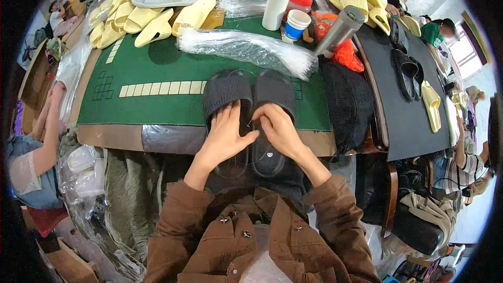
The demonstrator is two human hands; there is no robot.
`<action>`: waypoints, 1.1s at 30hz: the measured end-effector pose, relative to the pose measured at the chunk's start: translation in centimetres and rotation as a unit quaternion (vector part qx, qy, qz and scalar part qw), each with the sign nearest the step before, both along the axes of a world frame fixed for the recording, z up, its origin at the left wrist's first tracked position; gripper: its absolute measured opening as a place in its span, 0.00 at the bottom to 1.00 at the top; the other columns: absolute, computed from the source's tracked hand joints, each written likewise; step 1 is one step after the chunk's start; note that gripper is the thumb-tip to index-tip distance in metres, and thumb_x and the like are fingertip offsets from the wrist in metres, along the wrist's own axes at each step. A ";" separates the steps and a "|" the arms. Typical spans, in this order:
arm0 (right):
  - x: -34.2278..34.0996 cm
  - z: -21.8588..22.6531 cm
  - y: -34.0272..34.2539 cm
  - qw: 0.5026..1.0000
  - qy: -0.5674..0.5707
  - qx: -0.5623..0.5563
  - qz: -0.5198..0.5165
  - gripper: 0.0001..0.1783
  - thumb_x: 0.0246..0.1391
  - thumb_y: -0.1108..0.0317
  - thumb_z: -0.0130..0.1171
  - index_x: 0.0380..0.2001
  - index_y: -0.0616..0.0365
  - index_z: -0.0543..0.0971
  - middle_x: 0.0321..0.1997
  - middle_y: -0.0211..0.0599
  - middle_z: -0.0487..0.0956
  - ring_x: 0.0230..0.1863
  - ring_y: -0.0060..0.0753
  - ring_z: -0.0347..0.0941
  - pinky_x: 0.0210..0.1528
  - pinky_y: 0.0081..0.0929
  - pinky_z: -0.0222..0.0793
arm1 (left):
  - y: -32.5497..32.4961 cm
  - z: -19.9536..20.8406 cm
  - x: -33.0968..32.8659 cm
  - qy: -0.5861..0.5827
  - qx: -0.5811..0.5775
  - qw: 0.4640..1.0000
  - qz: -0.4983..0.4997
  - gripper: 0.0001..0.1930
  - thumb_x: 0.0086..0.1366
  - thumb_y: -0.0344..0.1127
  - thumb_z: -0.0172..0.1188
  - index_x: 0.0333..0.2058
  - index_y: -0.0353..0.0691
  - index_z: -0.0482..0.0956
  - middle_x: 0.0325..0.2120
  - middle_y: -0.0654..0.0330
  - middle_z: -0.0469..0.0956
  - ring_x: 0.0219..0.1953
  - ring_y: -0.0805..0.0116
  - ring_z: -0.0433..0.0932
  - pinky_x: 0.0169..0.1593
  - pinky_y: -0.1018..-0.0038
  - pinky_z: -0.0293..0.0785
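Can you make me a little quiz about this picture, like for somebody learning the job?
1. What colour are the slippers at the left hand and right hand?
a) yellow
b) black
c) white

2. True or false: the blue-and-white tub stands to the left of the tall white bottle.

3. Fill in: the plastic-wrapped white bundle lies on a ____ mat.

Key:
1. b
2. False; the tub is right of the bottle.
3. green
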State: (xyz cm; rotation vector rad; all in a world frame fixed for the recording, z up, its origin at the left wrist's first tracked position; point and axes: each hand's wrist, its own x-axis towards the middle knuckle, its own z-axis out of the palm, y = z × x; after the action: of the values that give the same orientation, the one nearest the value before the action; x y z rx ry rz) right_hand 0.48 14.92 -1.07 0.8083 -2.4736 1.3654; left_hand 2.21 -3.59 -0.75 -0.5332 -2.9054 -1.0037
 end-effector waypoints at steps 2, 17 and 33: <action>-0.1 -0.3 0.5 0.998 -0.056 -0.012 -0.011 0.07 0.56 0.80 0.48 0.36 0.63 0.75 0.35 0.41 0.76 0.38 0.40 0.73 0.42 0.32 0.68 | -0.1 0.8 -0.3 -0.065 0.011 0.998 -0.011 0.54 0.50 0.54 0.69 0.64 0.21 0.50 0.64 0.34 0.53 0.68 0.38 0.49 0.69 0.57 0.46; 0.2 0.7 0.6 0.991 -0.131 -0.019 0.035 0.11 0.58 0.72 0.49 0.44 0.61 0.72 0.44 0.43 0.74 0.51 0.46 0.67 0.56 0.37 0.61 | 4.0 -1.8 0.5 0.130 -0.038 0.988 0.073 0.49 0.46 0.53 0.71 0.57 0.23 0.61 0.58 0.38 0.60 0.64 0.42 0.56 0.66 0.45 0.45; 0.3 7.3 2.2 0.988 0.078 0.134 -0.012 0.06 0.55 0.72 0.55 0.35 0.63 0.76 0.40 0.47 0.77 0.39 0.54 0.76 0.41 0.42 0.74 | 2.1 -1.8 -2.9 0.083 -0.053 0.993 0.068 0.42 0.50 0.59 0.68 0.48 0.22 0.72 0.46 0.36 0.74 0.50 0.40 0.73 0.56 0.52 0.65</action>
State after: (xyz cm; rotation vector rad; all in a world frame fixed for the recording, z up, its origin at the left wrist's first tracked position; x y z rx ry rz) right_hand 0.82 17.09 6.19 0.8988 -2.5633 0.9318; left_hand -0.66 -1.52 -2.57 -0.3938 -2.8145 -0.7528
